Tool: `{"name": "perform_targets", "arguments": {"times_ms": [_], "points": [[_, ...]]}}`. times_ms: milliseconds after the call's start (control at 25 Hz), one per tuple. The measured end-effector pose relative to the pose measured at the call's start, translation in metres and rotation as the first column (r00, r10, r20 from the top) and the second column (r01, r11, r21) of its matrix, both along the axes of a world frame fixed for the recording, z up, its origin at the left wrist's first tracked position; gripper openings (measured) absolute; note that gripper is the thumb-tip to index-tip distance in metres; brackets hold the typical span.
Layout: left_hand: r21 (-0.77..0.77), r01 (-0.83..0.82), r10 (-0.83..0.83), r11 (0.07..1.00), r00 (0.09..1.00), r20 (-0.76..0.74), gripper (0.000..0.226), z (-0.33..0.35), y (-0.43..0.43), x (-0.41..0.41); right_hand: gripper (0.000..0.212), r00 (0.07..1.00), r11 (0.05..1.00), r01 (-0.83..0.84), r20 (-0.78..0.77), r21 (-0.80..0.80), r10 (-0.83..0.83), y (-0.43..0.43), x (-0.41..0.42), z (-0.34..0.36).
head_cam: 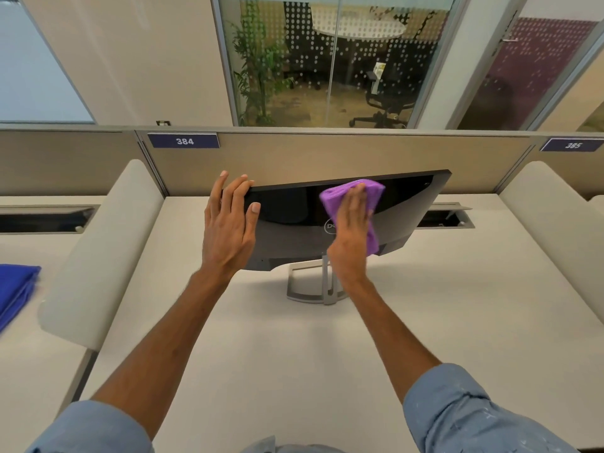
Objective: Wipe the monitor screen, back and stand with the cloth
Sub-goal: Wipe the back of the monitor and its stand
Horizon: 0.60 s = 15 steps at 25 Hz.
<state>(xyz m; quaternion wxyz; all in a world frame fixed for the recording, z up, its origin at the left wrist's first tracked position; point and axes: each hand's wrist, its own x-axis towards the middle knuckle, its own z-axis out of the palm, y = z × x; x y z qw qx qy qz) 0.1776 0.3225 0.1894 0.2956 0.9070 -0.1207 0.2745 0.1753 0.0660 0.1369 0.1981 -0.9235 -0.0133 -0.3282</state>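
Two-handed: steadies monitor [294,230] at left top corner with left hand [228,230], fingers nearly straight, likely against tipping; presses cloth [369,191] flat on its back with right hand [351,230], fingers extended.

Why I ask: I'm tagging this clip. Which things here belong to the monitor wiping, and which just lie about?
Job: monitor, stand, purple cloth, right hand pressing it, left hand steadying the monitor.
Lying about: blue cloth, office chair, plant.
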Motion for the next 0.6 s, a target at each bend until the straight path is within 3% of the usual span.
{"name": "perform_targets", "arguments": {"times_ms": [120, 200, 320, 400, 480, 600], "points": [[0.01, -0.003, 0.003, 1.0, 1.0, -0.023, 0.048, -0.001, 0.004, 0.001, 0.097, 0.933, 0.85, -0.355, -0.083, -0.389, 0.351, 0.029, -0.004, -0.023], [0.029, 0.013, -0.012, 0.999, 0.999, -0.032, 0.051, -0.001, 0.008, -0.001, 0.089, 0.926, 0.836, -0.364, -0.063, -0.411, 0.372, 0.021, -0.002, -0.027], [0.067, 0.033, -0.031, 0.997, 0.999, -0.038, 0.055, 0.002, 0.012, 0.0, 0.09, 0.982, 0.966, -0.177, 0.032, -0.186, 0.186, -0.015, 0.0, -0.013], [0.099, 0.045, -0.04, 0.994, 0.998, -0.05, 0.057, 0.004, 0.014, 0.001, 0.094, 0.998, 1.0, -0.007, 0.067, -0.013, 0.008, -0.05, 0.005, 0.0], [0.119, 0.054, -0.048, 0.991, 0.997, -0.056, 0.057, 0.004, 0.017, 0.002, 0.099, 0.986, 0.982, 0.138, 0.08, 0.132, -0.149, -0.085, 0.016, 0.014], [0.13, 0.052, -0.045, 0.99, 0.998, -0.051, 0.057, 0.002, 0.017, 0.001, 0.112, 0.947, 0.88, 0.269, 0.059, 0.39, -0.316, -0.122, 0.032, 0.023]]}}
